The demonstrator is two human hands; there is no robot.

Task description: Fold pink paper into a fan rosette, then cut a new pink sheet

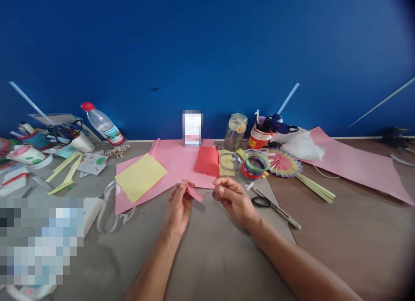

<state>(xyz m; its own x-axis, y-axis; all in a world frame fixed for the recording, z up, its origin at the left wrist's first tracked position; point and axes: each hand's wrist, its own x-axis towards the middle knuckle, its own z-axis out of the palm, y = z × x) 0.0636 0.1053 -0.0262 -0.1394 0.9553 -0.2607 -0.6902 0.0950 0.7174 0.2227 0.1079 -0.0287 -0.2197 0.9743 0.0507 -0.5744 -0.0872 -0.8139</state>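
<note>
My left hand [180, 204] pinches a small folded piece of pink paper [195, 194] above the grey table. To the right of it, my right hand [234, 198] is closed with thumb and fingertips together; whatever it may hold is too small to make out. A gap separates the two hands. Beyond them a red piece of paper [207, 160] and a yellow sheet [142, 175] lie on a large pink sheet [175, 154]. Close to my right hand are scissors with black handles [261, 201] and a long pale cutter-like tool [285, 214].
Rolls of tape [255, 163], a glass jar [235, 131] and a red cup of tools [259, 137] stand back right, near a folded paper fan [285, 163]. At left are a plastic bottle [105, 127], yellow strips [69, 173] and a white cup [82, 141]. A blue wall [207, 55] closes the back.
</note>
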